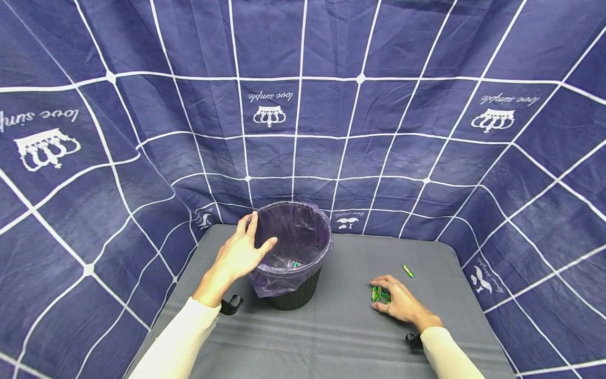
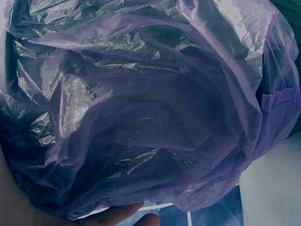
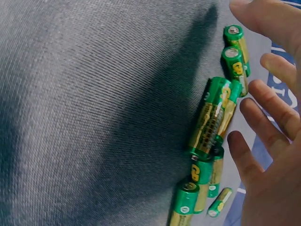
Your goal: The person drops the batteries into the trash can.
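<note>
A black bin stands on the grey table, lined with a purple plastic bag folded over its rim. My left hand is at the bin's left rim with fingers extended and thumb spread over the opening; its fingertips show beside the bag in the left wrist view. Inside the bag lies a small green item. On the right, my right hand arches beside several green and gold batteries. The right wrist view shows its fingers parted next to the batteries, with none gripped.
A lone battery lies farther back on the grey tabletop, beyond my right hand. Blue cloth with white grid lines hangs behind the table and along both sides. Black straps circle the wrists.
</note>
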`<state>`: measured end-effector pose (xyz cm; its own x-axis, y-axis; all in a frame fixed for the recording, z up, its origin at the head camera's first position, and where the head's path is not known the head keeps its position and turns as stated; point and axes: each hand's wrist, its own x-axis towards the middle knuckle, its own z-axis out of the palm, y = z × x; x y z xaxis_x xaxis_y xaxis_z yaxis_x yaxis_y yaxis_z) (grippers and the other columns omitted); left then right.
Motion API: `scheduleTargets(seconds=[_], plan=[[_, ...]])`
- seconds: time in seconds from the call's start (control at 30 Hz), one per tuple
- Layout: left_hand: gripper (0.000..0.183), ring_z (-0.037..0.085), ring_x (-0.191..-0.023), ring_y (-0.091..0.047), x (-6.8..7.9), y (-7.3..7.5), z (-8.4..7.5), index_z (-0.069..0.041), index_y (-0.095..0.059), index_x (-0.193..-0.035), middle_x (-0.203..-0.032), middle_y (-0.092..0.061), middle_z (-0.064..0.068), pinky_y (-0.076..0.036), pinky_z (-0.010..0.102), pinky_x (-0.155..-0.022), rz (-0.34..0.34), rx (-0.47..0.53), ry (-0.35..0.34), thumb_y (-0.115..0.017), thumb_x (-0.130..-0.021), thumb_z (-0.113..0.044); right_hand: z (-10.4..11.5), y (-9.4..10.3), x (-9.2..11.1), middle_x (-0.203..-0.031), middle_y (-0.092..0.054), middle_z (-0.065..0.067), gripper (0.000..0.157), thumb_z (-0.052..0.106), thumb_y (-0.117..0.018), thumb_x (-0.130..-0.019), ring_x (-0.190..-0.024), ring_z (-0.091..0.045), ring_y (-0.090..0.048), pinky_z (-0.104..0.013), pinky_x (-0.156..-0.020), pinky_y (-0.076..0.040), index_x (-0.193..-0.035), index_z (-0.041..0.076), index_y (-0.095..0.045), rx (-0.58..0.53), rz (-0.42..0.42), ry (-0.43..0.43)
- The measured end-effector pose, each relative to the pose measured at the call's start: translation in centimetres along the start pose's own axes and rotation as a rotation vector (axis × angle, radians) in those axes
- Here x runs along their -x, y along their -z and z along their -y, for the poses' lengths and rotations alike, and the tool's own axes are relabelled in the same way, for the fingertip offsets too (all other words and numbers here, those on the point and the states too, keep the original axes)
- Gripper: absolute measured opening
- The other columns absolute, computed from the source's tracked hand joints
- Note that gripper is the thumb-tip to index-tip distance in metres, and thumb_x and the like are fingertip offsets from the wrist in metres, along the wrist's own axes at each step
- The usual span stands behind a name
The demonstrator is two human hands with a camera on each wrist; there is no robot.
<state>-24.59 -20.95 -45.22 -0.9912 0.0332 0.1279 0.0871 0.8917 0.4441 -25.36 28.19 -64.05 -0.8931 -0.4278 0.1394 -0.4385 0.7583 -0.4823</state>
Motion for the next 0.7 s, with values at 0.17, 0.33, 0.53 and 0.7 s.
scheduleTargets(seconds=[0.17, 0.33, 0.53, 0.7], plan=[[0.103, 0.059, -0.150, -0.065, 0.0, 0.0, 0.0, -0.008, -0.021, -0.187, -0.191, -0.028, 0.018, -0.057, 0.077, -0.113, 0.005, 0.002, 0.002, -0.059, -0.114, -0.070, -0.1, -0.4, 0.0, -0.145, -0.076, -0.006, 0.062, 0.025, -0.102, -0.090, -0.137, -0.039, -0.074, -0.062, -0.116, -0.059, -0.146, 0.011, -0.080, 0.016, -0.001, 0.011], [0.103, 0.059, -0.149, -0.065, 0.1, 0.0, 0.0, -0.008, -0.021, -0.187, -0.190, -0.028, 0.019, -0.057, 0.077, -0.112, 0.004, 0.002, 0.002, -0.060, -0.114, -0.069, 0.1, -0.7, -0.1, -0.142, -0.077, -0.005, 0.060, 0.022, -0.103, -0.089, -0.135, -0.039, -0.074, -0.062, -0.114, -0.059, -0.143, 0.010, -0.081, 0.006, -0.009, 0.016], [0.102, 0.059, -0.152, -0.063, -0.1, -0.1, 0.1, -0.009, -0.021, -0.187, -0.191, -0.028, 0.018, -0.056, 0.077, -0.114, 0.000, 0.002, 0.004, -0.059, -0.114, -0.069, 0.0, -0.9, -0.4, -0.133, -0.079, -0.001, 0.050, 0.015, -0.102, -0.089, -0.127, -0.035, -0.077, -0.057, -0.110, -0.062, -0.135, 0.011, -0.085, 0.004, -0.041, 0.038], [0.103, 0.058, -0.154, -0.062, 0.0, -0.2, 0.1, -0.009, -0.021, -0.187, -0.191, -0.028, 0.019, -0.056, 0.077, -0.115, 0.002, -0.001, 0.008, -0.059, -0.114, -0.071, -0.4, -1.1, -0.5, -0.126, -0.080, 0.003, 0.038, 0.015, -0.101, -0.090, -0.120, -0.034, -0.078, -0.055, -0.106, -0.063, -0.125, 0.012, -0.089, 0.021, -0.061, 0.082]])
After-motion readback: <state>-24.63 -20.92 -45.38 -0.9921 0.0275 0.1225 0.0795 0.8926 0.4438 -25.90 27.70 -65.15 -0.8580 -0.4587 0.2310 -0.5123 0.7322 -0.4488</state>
